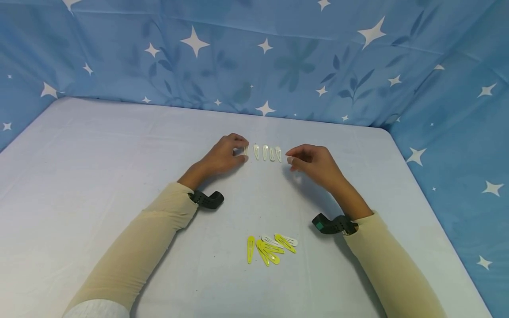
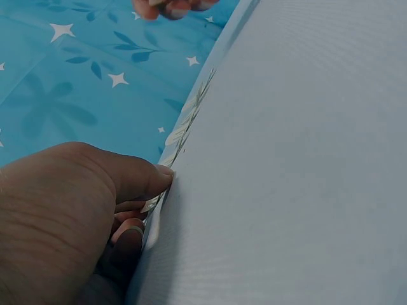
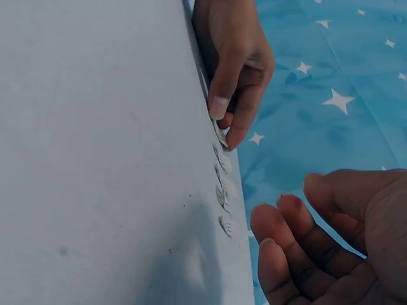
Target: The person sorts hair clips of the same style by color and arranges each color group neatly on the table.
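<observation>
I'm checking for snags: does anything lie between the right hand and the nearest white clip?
Nothing visible: just white table between the right hand and the white clip at the row's right end. The yellow clips lie well away.

Seven white clips (image 1: pixel 265 153); at least five yellow clips (image 1: pixel 250 250); two wrist cameras (image 1: pixel 210 201)

Extends the left arm (image 1: pixel 139 243) from the near left toward the far side and the right arm (image 1: pixel 391 260) from the near right, slanting both inward. Pinches with the left hand (image 1: pixel 218 155), setting the thumb (image 2: pixel 140 181) nearer than the bent fingers (image 1: pixel 234 139). Holds the right hand (image 1: pixel 314 163) to the right, well apart from the left, pointing leftward with loosely bent fingers (image 3: pixel 276 232) and a parted thumb (image 3: pixel 337 189).
</observation>
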`<state>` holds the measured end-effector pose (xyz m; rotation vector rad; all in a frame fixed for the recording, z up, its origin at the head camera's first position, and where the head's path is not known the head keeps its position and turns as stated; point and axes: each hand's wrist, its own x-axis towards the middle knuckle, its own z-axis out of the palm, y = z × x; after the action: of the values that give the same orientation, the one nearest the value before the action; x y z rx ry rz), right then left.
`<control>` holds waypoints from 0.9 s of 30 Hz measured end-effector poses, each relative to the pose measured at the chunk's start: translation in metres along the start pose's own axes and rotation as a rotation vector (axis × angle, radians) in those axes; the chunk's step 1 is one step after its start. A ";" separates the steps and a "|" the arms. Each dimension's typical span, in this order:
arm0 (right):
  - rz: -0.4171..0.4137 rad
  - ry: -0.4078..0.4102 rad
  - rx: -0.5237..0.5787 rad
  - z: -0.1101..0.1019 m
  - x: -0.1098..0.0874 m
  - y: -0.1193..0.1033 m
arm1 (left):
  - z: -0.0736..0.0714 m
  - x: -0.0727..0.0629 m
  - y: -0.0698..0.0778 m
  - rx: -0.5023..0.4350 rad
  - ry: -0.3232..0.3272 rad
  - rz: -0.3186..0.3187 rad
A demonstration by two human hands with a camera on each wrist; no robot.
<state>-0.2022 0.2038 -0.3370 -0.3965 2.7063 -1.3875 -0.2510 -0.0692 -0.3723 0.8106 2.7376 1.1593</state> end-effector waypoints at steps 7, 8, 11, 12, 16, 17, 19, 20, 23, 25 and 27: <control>-0.029 -0.125 -0.061 0.002 -0.021 -0.006 | -0.001 0.000 0.001 -0.002 -0.002 -0.011; -0.027 -0.134 -0.067 0.003 -0.024 -0.006 | 0.000 0.000 0.000 -0.001 -0.003 -0.013; -0.025 -0.174 -0.069 0.002 -0.032 -0.007 | 0.000 0.000 0.000 -0.001 -0.006 -0.015; -0.023 -0.190 -0.066 0.002 -0.034 -0.008 | -0.001 -0.001 0.000 0.000 -0.005 -0.015; -0.050 -0.220 -0.075 -0.001 -0.044 -0.012 | -0.001 -0.001 0.000 0.004 -0.001 -0.011; -0.056 -0.222 -0.080 -0.002 -0.046 -0.014 | -0.001 -0.001 0.001 0.005 0.000 -0.011; -0.062 -0.222 -0.092 -0.004 -0.051 -0.016 | -0.001 -0.002 0.001 0.008 0.000 -0.015; -0.059 -0.224 -0.093 -0.005 -0.053 -0.017 | -0.001 -0.002 0.001 0.006 -0.001 -0.018; -0.040 -0.244 -0.086 -0.005 -0.061 -0.018 | 0.000 -0.002 0.001 0.008 -0.008 -0.020; -0.033 -0.262 -0.080 -0.004 -0.066 -0.018 | 0.000 -0.001 0.001 0.011 -0.008 -0.012; -0.027 -0.280 -0.069 -0.001 -0.070 -0.017 | 0.001 0.000 0.000 0.013 -0.002 -0.003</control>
<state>-0.1314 0.2131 -0.3259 -0.5864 2.5319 -1.1486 -0.2507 -0.0692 -0.3732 0.8080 2.7465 1.1401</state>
